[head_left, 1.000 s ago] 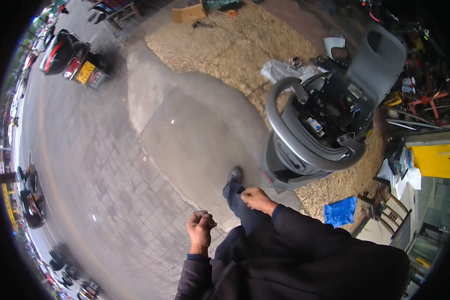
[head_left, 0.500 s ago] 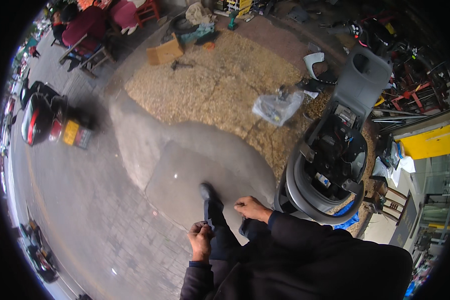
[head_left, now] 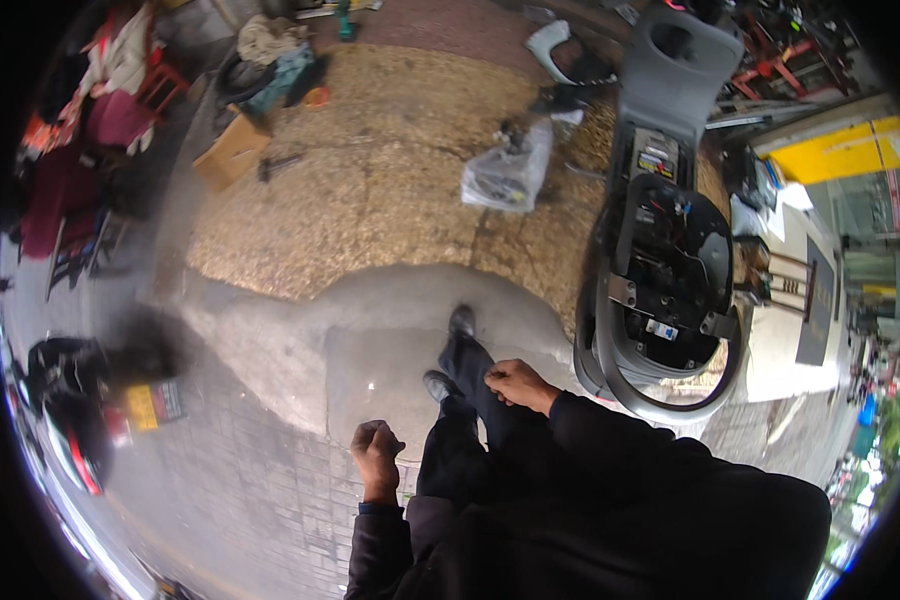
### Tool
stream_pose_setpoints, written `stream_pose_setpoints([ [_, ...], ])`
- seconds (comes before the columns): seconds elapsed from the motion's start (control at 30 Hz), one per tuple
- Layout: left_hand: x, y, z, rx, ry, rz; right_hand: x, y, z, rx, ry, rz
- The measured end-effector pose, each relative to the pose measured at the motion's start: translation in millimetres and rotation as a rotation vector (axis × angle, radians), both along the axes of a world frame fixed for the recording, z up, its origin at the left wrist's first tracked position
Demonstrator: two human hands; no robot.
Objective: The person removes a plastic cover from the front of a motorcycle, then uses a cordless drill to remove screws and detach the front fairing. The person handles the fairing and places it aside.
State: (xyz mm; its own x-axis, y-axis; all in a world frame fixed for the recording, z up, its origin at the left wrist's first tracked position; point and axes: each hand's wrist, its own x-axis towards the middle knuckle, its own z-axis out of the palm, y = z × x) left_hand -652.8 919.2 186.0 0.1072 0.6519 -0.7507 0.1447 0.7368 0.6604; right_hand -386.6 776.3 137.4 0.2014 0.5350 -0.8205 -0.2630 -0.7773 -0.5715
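Note:
My left hand hangs at the lower middle, its fingers curled in and the thumb to the right. Across my thighs, my right hand is closed with the fingertips pressed together. Whatever either hand may hold is hidden or too small to name. Neither hand touches anything around it. To the right of my right hand stands a grey scooter with its seat off; wires, a battery and dark parts show in the open body. A curved grey grab rail rounds its rear end.
A clear plastic bag lies on the worn brownish ground left of the scooter. Farther left are a cardboard piece, a hammer-like tool and a tyre. A parked scooter and seated people are at the left.
My view has turned and advanced, so the scooter stands more upright in it. Both feet now show. My hands have moved apart, the left slightly leftward and the right toward the scooter.

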Motion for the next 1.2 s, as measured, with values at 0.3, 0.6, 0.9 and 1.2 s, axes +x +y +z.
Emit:
stream_pose_setpoints([
  [0.3,104,61,2,-0.067,0.053,-0.233,59,57,-14,-0.046,0.054,-0.122],
  [0.6,174,96,-3,-0.117,0.046,-0.413,108,74,-26,-0.14,0.14,-0.294],
  [0.9,228,161,1,-0.212,0.056,-0.645,116,86,-6,-0.226,0.127,-0.531],
  [1.2,260,237,-1,-0.174,0.079,-0.87,70,112,13,-0.261,0.125,-0.803],
])
